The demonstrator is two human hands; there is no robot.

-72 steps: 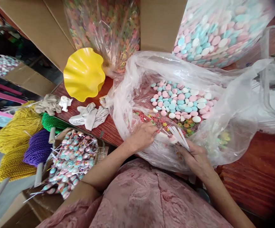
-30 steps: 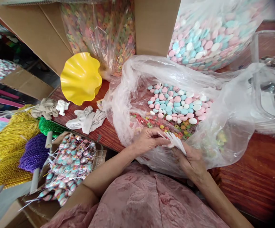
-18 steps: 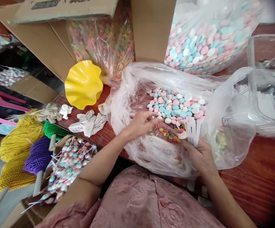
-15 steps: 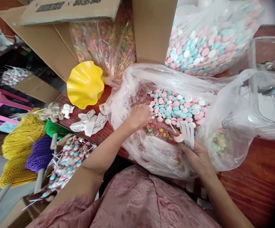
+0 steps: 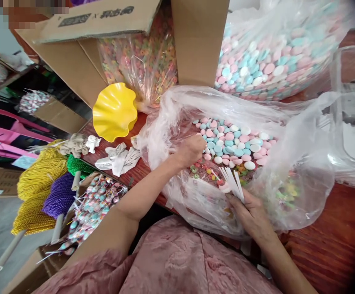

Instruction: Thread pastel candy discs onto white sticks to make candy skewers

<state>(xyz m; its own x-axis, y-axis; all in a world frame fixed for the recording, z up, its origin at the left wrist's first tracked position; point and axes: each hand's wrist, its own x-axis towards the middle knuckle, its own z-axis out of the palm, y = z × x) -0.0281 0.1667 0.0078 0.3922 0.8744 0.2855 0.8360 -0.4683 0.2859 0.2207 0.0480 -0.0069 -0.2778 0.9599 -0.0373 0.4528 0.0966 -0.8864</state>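
Note:
My left hand [image 5: 192, 150] is closed, its fingertips turned down at the left edge of a spread of pink, blue and white candies [image 5: 229, 141]. Whatever those fingers hold, if anything, is hidden. In my right hand [image 5: 249, 210] a fanned bunch of white lollipop sticks [image 5: 234, 183] is gripped, with a red and white candy [image 5: 224, 186] on a stick at the thumb side. Small ring-shaped candies [image 5: 206, 170] in red, green and yellow lie between the hands. All these candies rest inside an opened clear plastic bag [image 5: 183, 204] on the table.
A wavy yellow bowl [image 5: 115, 112] and white gloves [image 5: 118, 159] lie left of the bag. Behind stand a cardboard box [image 5: 197, 45] with bagged ring candies and a big bag of candies [image 5: 275, 61]. Finished lollipops [image 5: 94, 204] and yellow twisted cords [image 5: 42, 175] sit lower left.
The view has shifted slightly, so most things sit a little further right. My left hand stays closed by the candies; my right hand keeps the sticks, which now fan out more to the left.

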